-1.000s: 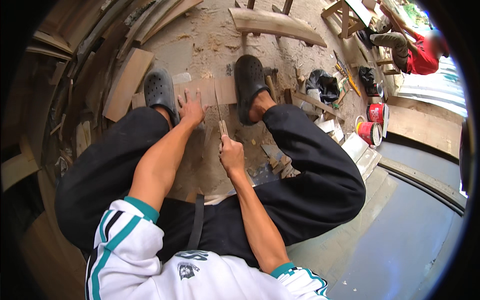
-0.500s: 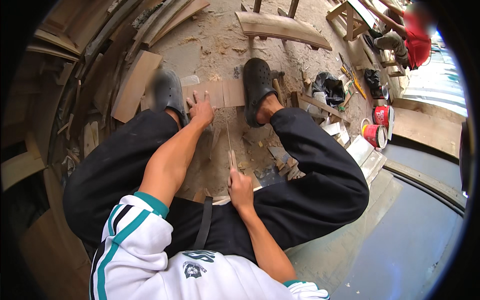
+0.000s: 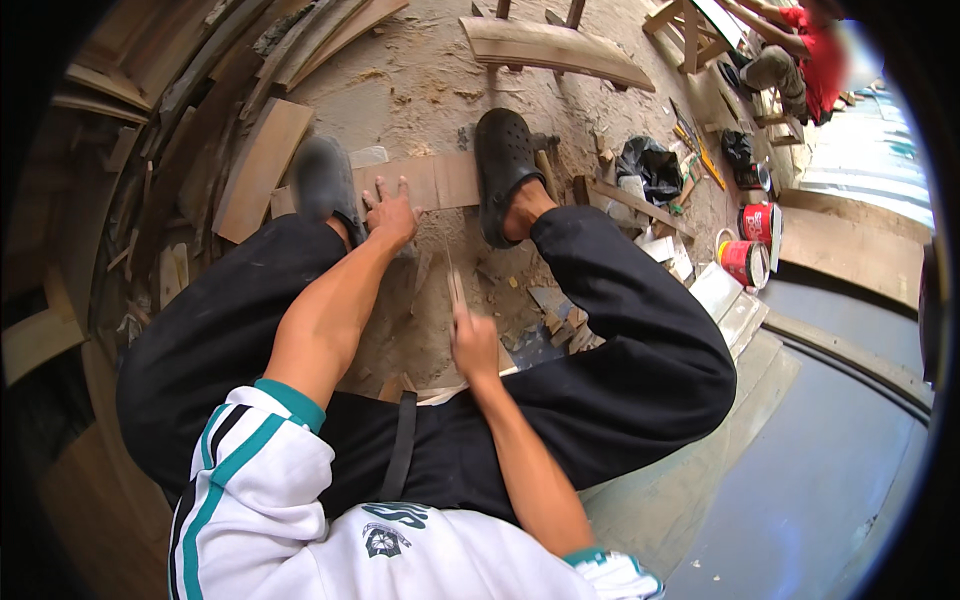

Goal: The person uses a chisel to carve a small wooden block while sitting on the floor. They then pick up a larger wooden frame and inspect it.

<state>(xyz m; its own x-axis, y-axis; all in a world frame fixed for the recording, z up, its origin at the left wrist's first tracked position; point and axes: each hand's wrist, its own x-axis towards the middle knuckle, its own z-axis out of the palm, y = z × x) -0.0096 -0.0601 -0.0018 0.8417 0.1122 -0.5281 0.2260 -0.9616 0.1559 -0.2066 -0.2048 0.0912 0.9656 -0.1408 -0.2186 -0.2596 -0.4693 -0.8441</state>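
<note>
A flat wooden board (image 3: 457,181) lies across the ground between my two dark clogs, with a thin line running across it. My left hand (image 3: 391,214) presses down on the board's left part, fingers spread. My right hand (image 3: 474,346) is closed round the wooden handle of a saw (image 3: 456,287), nearer to me. Seen edge-on, the saw's thin blade points forward to the board's near edge, by the line. Motion blurs the right hand slightly, and the exact contact of blade and wood is hard to make out.
Planks and offcuts (image 3: 263,170) pile up at the left. A curved wooden piece on legs (image 3: 555,52) stands ahead. To the right are a black plastic bag (image 3: 650,170), a yellow tool (image 3: 700,150) and red cans (image 3: 743,262). A person in red (image 3: 822,65) sits far right.
My right hand and the saw have moved forward, toward the board. My left hand stays pressed on the wood. The whole view has shifted slightly.
</note>
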